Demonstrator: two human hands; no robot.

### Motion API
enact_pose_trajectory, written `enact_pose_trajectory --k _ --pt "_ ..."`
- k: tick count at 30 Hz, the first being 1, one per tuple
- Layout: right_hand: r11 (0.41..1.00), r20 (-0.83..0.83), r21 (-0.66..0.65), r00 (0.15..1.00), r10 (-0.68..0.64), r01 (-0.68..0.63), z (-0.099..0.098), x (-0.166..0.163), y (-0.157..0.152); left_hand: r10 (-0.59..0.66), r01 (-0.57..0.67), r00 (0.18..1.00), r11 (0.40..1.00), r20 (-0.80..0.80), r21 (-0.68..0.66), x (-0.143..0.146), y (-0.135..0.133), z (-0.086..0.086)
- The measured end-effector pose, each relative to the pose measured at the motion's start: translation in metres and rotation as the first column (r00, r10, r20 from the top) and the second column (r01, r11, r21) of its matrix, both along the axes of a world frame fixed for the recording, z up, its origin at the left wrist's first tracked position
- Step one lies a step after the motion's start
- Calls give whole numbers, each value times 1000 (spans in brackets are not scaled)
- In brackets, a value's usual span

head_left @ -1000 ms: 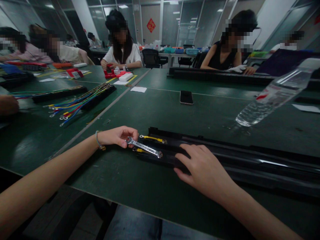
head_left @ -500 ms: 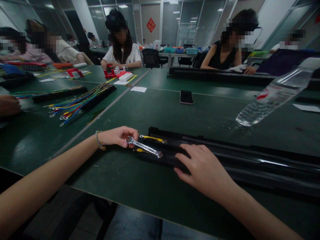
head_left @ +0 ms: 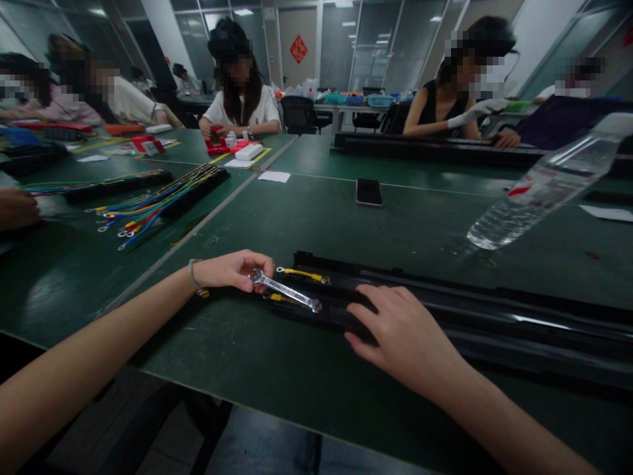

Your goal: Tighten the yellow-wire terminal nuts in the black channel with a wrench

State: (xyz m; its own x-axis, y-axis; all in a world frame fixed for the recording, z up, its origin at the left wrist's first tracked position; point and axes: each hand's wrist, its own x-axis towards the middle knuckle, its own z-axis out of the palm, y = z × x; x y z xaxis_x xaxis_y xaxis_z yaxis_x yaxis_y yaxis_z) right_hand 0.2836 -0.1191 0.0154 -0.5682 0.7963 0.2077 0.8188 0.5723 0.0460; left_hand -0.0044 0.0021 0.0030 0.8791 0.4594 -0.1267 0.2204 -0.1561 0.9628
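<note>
My left hand [head_left: 242,270] is closed on one end of a silver wrench [head_left: 284,290]. The wrench's other end meets a bolt near the left end of a long black rail [head_left: 445,300]. Two short yellow wires with ring lugs lie at that end: the far yellow wire [head_left: 302,274] is in full view, while the wrench partly covers the near yellow wire [head_left: 277,298]. Over the rail, my right hand [head_left: 395,330] rests with its fingers apart and holds nothing that I can see; its fingertips touch the black surface.
A tilted water bottle [head_left: 539,185] is at the right, and a phone [head_left: 368,192] lies beyond the rail. Bundled coloured wires [head_left: 158,204] with ring lugs are on the left side of the green table [head_left: 306,382]. Co-workers sit across it, one at another black rail [head_left: 425,146].
My hands and the wrench look the same as before. Across the table, the co-worker on the right has raised a gloved hand from the other rail.
</note>
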Motion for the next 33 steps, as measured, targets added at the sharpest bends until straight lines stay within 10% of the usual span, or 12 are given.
enact_pose_trajectory --k 33 --pt "1000 0 -19 1000 -7 7 -2 0 1 239 -114 938 897 251 -428 -1 0 -6"
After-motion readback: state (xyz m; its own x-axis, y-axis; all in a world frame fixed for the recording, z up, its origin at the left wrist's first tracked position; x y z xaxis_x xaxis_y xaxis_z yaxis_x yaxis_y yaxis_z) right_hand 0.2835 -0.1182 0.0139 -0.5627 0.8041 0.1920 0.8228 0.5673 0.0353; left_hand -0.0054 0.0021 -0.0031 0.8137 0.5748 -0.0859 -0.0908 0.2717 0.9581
